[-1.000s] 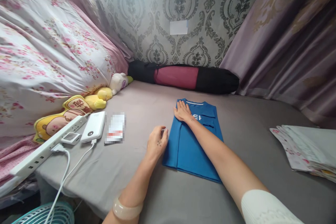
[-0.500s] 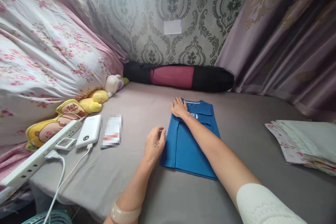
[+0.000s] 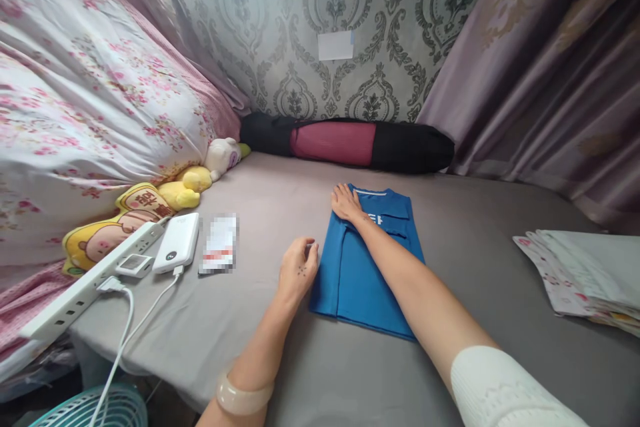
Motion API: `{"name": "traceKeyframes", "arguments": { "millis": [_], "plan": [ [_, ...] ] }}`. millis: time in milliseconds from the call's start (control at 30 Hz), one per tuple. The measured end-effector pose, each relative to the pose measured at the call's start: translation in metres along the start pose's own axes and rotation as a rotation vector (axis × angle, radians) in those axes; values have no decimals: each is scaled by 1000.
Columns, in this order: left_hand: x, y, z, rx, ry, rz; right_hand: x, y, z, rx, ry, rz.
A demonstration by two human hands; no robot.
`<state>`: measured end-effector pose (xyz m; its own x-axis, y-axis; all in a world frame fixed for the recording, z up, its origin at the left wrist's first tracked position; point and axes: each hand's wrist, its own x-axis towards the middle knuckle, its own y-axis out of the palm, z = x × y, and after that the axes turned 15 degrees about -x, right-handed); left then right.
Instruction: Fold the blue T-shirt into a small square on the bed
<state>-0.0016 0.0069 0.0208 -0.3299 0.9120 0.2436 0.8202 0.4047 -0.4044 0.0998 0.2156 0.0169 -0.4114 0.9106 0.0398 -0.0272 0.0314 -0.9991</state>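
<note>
A blue T-shirt (image 3: 367, 287) lies folded on the grey sheet, its neckline at the far end and white lettering partly hidden by my right forearm. My right hand (image 3: 345, 202) rests flat on the shirt's far left corner, fingers stretched out. Close beside the shirt's left edge is my left hand (image 3: 299, 270), loosely curled with a gap between thumb and fingers. I see nothing held in it, though some fingertips are hidden.
A black and red long bag (image 3: 333, 143) lies along the wall. To the left are a white power strip (image 3: 90, 287), a corded power bank (image 3: 176, 243), a blurred packet (image 3: 219, 242) and plush toys (image 3: 185, 188). Folded cloths (image 3: 595, 273) are stacked at right.
The view has shifted slightly, so everything appears a little to the right. Both hands keep nearly the same places relative to the shirt.
</note>
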Motion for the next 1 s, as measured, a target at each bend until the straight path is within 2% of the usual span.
{"name": "traceKeyframes", "arguments": {
  "millis": [167,367,500,700,833,1000],
  "plan": [
    [-1,1,-1,8,9,7,-19,-7,-4,2,-2,-34],
    [0,0,2,2,34,-19,-46,4,5,-45,-2,27],
    [2,-3,4,12,19,-48,-51,8,8,-85,3,-9],
    [5,-8,2,10,-50,-63,-58,-3,8,-46,-21,28],
    [6,-10,0,-12,-59,-88,-85,-13,19,-35,-54,16],
    [6,-11,-1,-20,-60,-95,-139,-20,47,-6,-162,40]
  ]
}}
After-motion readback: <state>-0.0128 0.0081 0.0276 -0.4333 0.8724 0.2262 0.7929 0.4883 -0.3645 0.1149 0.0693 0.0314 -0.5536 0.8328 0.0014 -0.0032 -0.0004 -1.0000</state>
